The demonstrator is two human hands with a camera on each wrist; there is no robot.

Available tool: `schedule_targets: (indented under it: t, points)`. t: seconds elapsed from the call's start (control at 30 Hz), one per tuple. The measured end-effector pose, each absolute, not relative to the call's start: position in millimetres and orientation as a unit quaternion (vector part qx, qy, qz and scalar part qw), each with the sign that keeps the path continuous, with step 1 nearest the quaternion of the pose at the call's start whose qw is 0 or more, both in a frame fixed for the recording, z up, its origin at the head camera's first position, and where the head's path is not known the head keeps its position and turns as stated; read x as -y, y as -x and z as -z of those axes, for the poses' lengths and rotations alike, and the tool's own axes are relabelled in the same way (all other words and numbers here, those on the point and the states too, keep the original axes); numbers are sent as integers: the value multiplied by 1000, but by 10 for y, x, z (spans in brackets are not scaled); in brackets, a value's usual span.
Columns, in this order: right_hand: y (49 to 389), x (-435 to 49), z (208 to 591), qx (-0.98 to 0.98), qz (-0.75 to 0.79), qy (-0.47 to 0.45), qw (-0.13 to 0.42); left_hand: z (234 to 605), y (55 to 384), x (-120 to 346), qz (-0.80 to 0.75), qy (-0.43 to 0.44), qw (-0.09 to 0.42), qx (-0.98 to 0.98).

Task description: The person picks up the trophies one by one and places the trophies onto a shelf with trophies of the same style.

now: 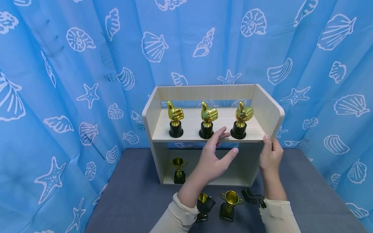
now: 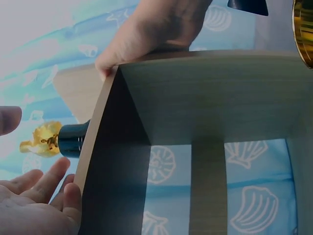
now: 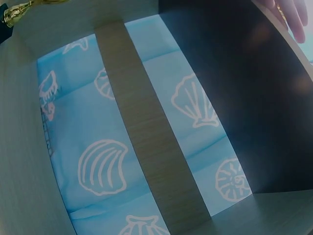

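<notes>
A pale two-tier wooden shelf (image 1: 204, 185) stands on the dark table. Three golden thumbs-up trophies line its upper board: a left one (image 1: 175, 118), a middle one (image 1: 207, 119) and a right one (image 1: 241, 119). My left hand (image 1: 214, 158) reaches to the upper board's front edge, between the middle and right trophies, fingers extended and holding nothing. In the left wrist view, its fingers are near the base of a thumbs-up trophy (image 2: 46, 139). My right hand (image 1: 271, 157) grips the shelf's right side panel, thumb at the front edge.
A golden cup trophy (image 1: 179, 170) stands at the left of the lower tier. Two more cups, one (image 1: 231, 199) in full view and another (image 1: 202, 198) partly hidden by my left wrist's gear, stand on the table (image 1: 128, 200) in front. A blue shell-patterned curtain (image 1: 180, 38) hangs behind.
</notes>
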State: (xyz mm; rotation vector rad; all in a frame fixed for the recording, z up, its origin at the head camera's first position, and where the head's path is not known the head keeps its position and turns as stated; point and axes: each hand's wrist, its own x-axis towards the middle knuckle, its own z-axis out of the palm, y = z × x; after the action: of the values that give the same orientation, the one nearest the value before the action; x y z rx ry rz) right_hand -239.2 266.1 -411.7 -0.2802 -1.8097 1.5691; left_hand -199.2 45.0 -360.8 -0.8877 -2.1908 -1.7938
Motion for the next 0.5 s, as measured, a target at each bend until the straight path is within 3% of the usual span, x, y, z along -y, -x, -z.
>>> schedule_targets:
  t: [0.5]
  points:
    - [2385, -2664, 4112, 701, -612, 110, 350, 3657, 1931, -329, 610, 305, 97, 725]
